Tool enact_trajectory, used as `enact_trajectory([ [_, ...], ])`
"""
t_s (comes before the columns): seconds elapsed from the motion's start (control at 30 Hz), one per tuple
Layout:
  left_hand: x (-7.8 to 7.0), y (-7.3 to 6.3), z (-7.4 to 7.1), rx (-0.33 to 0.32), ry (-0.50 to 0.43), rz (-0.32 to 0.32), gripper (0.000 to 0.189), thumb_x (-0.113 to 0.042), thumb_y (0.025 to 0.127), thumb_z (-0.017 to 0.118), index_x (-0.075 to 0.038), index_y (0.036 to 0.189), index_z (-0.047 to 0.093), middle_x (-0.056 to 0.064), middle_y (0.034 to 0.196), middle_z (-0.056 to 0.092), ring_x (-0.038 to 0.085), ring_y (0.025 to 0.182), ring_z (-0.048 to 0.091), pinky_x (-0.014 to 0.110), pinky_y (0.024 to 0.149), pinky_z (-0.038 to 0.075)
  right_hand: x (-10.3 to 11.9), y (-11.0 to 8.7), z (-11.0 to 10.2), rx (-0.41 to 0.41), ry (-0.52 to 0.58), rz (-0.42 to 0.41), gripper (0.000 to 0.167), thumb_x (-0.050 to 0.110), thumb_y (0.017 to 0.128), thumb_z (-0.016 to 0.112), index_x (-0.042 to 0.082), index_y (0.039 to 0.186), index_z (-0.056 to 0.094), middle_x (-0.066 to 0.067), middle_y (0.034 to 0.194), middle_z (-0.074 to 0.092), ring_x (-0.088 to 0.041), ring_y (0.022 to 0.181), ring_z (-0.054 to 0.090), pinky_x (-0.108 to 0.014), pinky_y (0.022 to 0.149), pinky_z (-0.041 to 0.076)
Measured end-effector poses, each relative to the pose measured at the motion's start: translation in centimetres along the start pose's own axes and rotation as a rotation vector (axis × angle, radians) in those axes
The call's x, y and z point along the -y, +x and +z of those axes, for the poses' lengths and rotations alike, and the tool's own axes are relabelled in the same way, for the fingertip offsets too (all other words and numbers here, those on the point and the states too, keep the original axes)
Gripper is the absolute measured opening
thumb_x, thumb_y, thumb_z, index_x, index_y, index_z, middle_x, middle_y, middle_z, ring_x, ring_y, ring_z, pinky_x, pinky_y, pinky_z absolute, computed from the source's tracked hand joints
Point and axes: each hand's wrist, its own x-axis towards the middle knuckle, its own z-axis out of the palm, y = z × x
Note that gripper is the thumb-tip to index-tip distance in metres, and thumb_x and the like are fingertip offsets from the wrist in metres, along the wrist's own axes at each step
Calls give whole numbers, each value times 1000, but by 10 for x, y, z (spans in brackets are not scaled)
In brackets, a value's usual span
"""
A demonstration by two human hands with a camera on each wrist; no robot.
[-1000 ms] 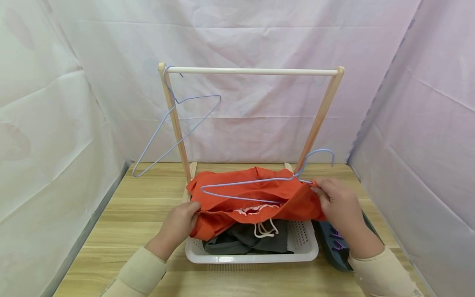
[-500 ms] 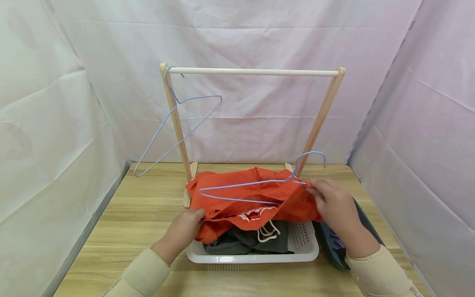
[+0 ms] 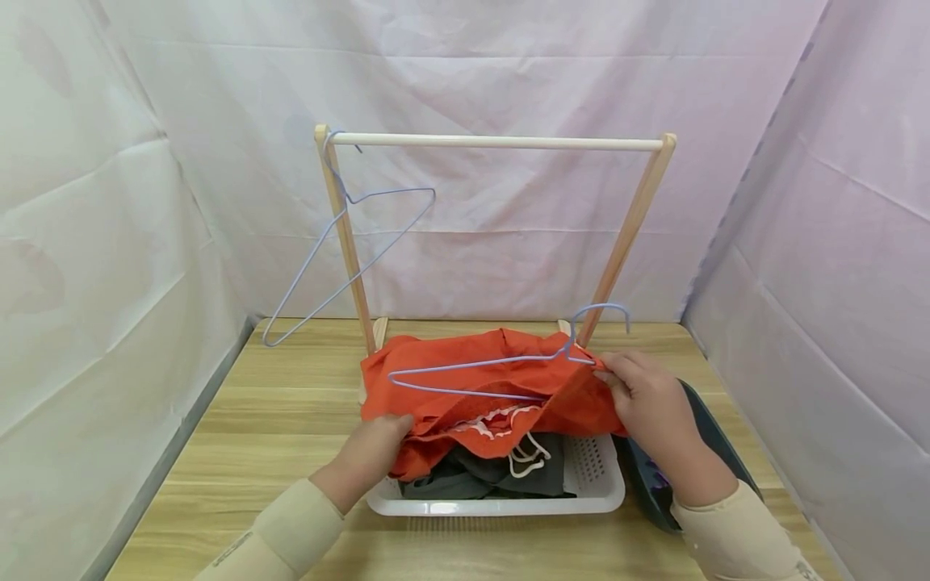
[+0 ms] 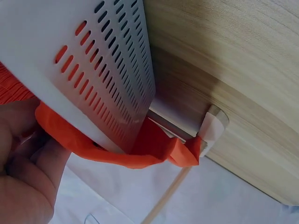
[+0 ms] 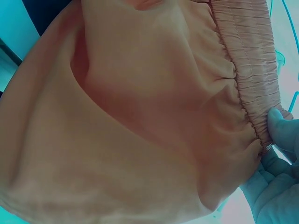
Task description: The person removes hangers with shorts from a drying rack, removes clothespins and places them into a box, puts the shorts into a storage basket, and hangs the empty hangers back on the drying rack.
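Observation:
Orange shorts (image 3: 446, 345) with a gathered elastic waistband (image 5: 250, 56) and a white drawstring (image 3: 529, 468) lie bunched over a white basket (image 3: 501, 507). My left hand (image 3: 370, 452) pinches the waistband at its left side; the left wrist view shows this hand (image 4: 28, 172) beside the basket wall. At the opposite side, my right hand (image 3: 650, 403) pinches the waistband between thumb and fingers. A light-blue wire hanger (image 3: 472, 365) lies across the shorts, its right end tucked into the waist near my right fingers and hidden by cloth. Its hook points up and right.
Dark grey clothing (image 3: 483, 476) sits inside the basket. Behind stands a wooden rack with a white rail (image 3: 494, 141), and a second blue hanger (image 3: 298, 274) hangs at its left end. A dark tray (image 3: 715, 440) with purple items is at right, partly under my right arm.
My left hand has moved right and slightly down along the waistband. The right hand and the hanger have shifted a little left, and the hook has dropped lower.

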Motion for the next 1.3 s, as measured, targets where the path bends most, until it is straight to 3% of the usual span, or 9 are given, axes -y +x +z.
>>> enact_trajectory([
  [0.17,-7,4,3,38,2,2,19,-1,82,73,-10,96,63,-2,73,53,17,69,50,30,64,51,1,0,1,25,-8,13,24,-4,74,78,-2,97,71,-14,88,69,-32,81,66,-49,71,56],
  [0.3,-10,7,7,71,26,-6,29,-15,78,80,-9,103,66,0,79,58,18,71,52,33,68,54,2,0,2,31,-7,18,24,-4,74,78,-2,97,71,-14,88,68,-32,81,66,-49,72,56],
  [0.53,-9,10,13,119,111,35,13,-5,83,73,-11,89,63,-1,70,54,15,64,50,28,62,49,2,1,3,21,-6,-7,24,-3,73,78,-2,96,71,-14,87,68,-32,82,66,-49,72,56],
  [0.7,-10,14,15,166,165,49,10,-6,83,72,-12,86,64,-2,69,55,14,64,50,27,64,49,4,1,4,18,-4,-8,26,-2,72,80,-2,97,72,-13,87,69,-31,81,67,-48,72,56],
  [0.9,-11,19,17,219,120,4,9,-7,84,73,-14,84,66,-3,69,52,15,65,48,26,65,46,6,2,5,4,-7,-26,28,-1,71,81,-2,97,72,-12,87,69,-30,81,67,-47,72,56],
  [1.1,-12,20,18,217,163,14,8,-12,82,74,-14,86,67,-2,70,54,16,64,49,27,64,47,6,2,7,-1,5,-22,27,-2,71,81,-2,97,72,-12,86,69,-30,80,67,-47,71,56],
  [1.2,-13,18,16,223,120,-27,15,-17,81,76,-14,94,68,0,74,56,18,67,51,31,68,50,6,2,9,-4,16,-21,27,-3,71,80,-2,97,72,-12,86,69,-30,80,67,-47,71,56],
  [1.3,-12,14,13,190,68,-56,23,-22,80,78,-14,98,67,2,78,58,20,69,54,36,70,52,7,3,9,0,19,-14,27,-3,71,80,-1,97,72,-12,86,69,-30,80,67,-47,72,56],
])
